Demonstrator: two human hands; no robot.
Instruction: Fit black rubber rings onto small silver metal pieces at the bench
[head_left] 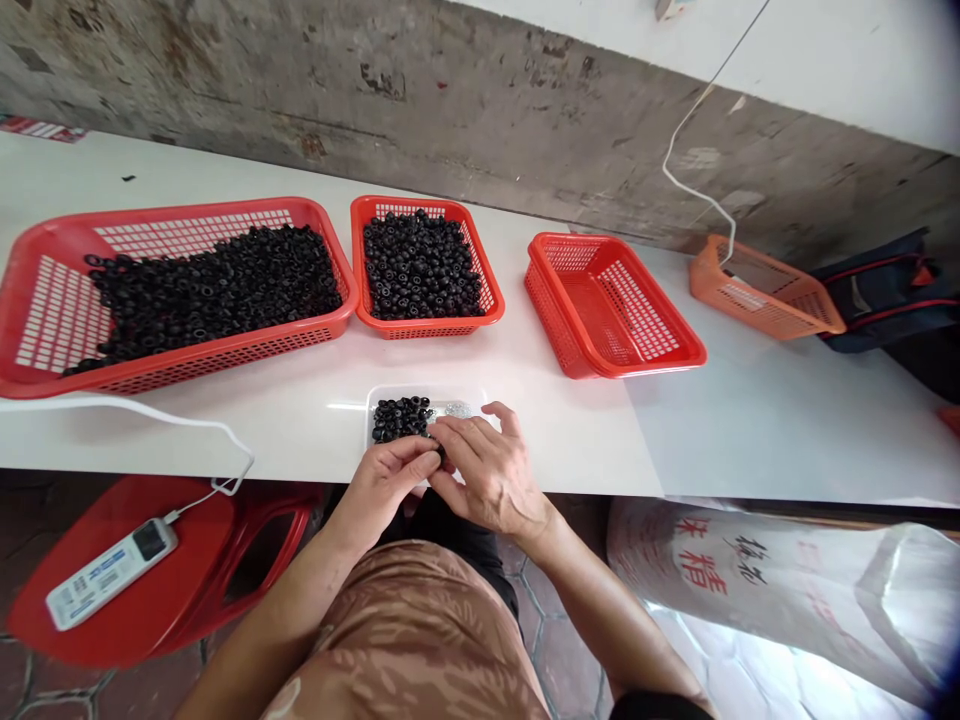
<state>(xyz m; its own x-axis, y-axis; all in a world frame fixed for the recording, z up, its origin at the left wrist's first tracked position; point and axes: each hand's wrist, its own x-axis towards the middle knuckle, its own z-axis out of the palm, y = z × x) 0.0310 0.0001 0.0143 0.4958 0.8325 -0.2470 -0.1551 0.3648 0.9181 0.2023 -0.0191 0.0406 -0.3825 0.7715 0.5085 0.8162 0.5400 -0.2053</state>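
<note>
My left hand (390, 490) and my right hand (487, 470) meet at the near edge of a small white plastic tray (390, 392). Their fingertips are close together beside a heap of black rubber rings (401, 418), and I cannot tell if they pinch one. Silvery bits (457, 409) lie in the tray's far right part, partly behind my right hand. Farther off, a large red mesh basket (225, 207) holds a broad mound of black rings (217, 285). A smaller red basket (420, 331) to its right is filled with similar rings (421, 268).
Stacked red baskets (615, 305) and an orange basket (765, 290) stand farther right on the white table (525, 440), with a dark bag (889, 290) beyond. A stained wall runs behind. A white cable crosses the table's left. Below are a red stool (157, 570) and a printed sack (720, 580).
</note>
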